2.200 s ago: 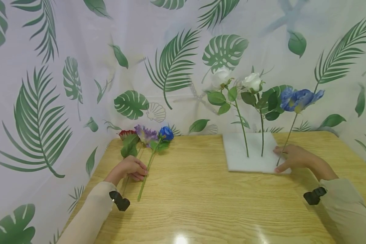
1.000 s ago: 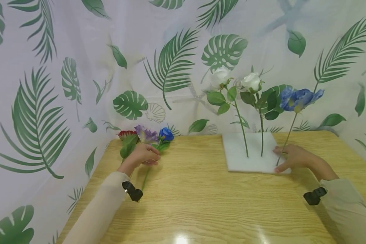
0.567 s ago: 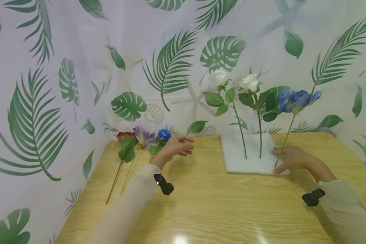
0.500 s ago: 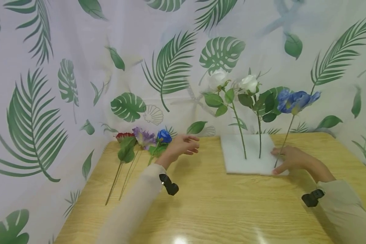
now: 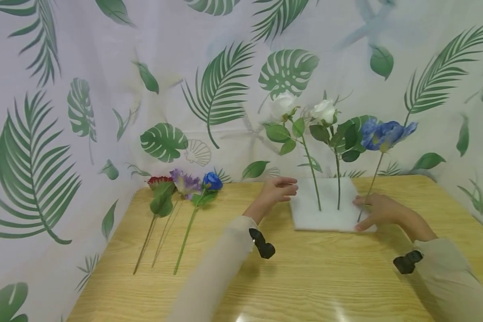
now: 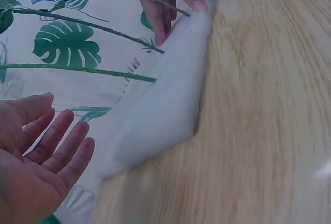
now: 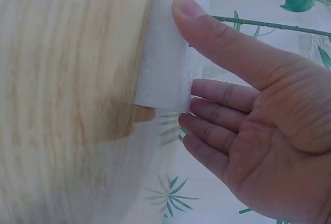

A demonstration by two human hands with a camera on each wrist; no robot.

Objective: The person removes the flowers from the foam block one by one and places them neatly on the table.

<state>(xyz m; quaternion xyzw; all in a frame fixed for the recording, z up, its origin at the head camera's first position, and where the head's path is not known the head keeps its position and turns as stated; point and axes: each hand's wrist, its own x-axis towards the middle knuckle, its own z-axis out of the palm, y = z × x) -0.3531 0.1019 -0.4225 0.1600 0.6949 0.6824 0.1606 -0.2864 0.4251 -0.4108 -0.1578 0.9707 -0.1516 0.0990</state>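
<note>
A white foam block point(image 5: 306, 221) lies on the table with three artificial flowers upright in it: two white roses point(image 5: 283, 106) and a blue flower point(image 5: 386, 135) that leans right. My right hand point(image 5: 390, 213) holds the block's right end; in the right wrist view the thumb point(image 7: 189, 8) lies on the foam and the fingers point(image 7: 222, 92) meet its far edge. Beside the block's left edge, my left hand point(image 5: 271, 194) hovers with fingers extended and nothing in it. The left wrist view shows that palm point(image 6: 31, 182) facing the foam, apart from the stems.
On the table's left side lie three more flowers: a red one point(image 5: 159, 180), a purple one point(image 5: 185, 183) and a blue rose point(image 5: 212, 180), stems toward me. A leaf-patterned curtain point(image 5: 225, 152) hangs behind the wooden table point(image 5: 306, 277).
My left hand has let go of the blue rose's stem and moved right to the foam block's left edge. The blue rose stays on the table. My right hand keeps its place on the block.
</note>
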